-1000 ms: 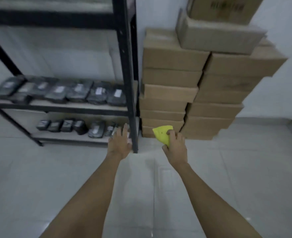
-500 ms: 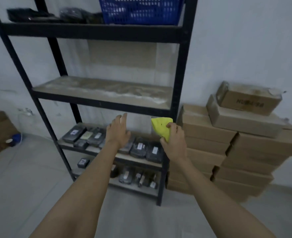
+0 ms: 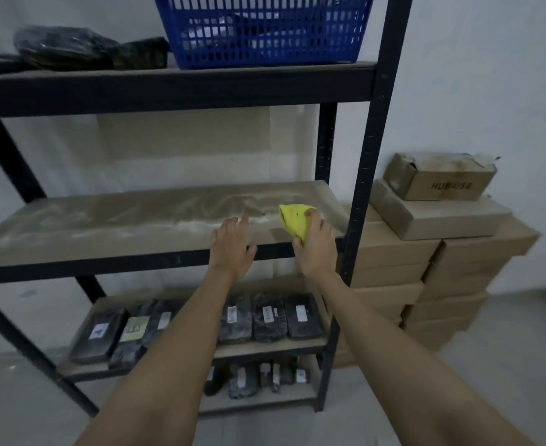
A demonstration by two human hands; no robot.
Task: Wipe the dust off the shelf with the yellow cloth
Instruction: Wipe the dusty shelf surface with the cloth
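A black metal rack holds a bare wooden shelf (image 3: pixel 111 226) at chest height, streaked with pale dust along its middle. My right hand (image 3: pixel 315 246) grips a folded yellow cloth (image 3: pixel 294 218), held over the shelf's front right corner; I cannot tell if the cloth touches the board. My left hand (image 3: pixel 231 244) hovers flat beside it at the shelf's front edge, fingers apart and holding nothing.
A blue plastic basket (image 3: pixel 259 30) and dark bagged items (image 3: pixel 62 48) sit on the shelf above. Black wrapped packages (image 3: pixel 268 317) fill the two lower shelves. Stacked cardboard boxes (image 3: pixel 426 252) stand right of the rack's front post (image 3: pixel 366 194).
The view has swung up from the floor and lower shelves to the dusty middle shelf. Both hands now reach the shelf's front edge, the cloth still in my right hand.
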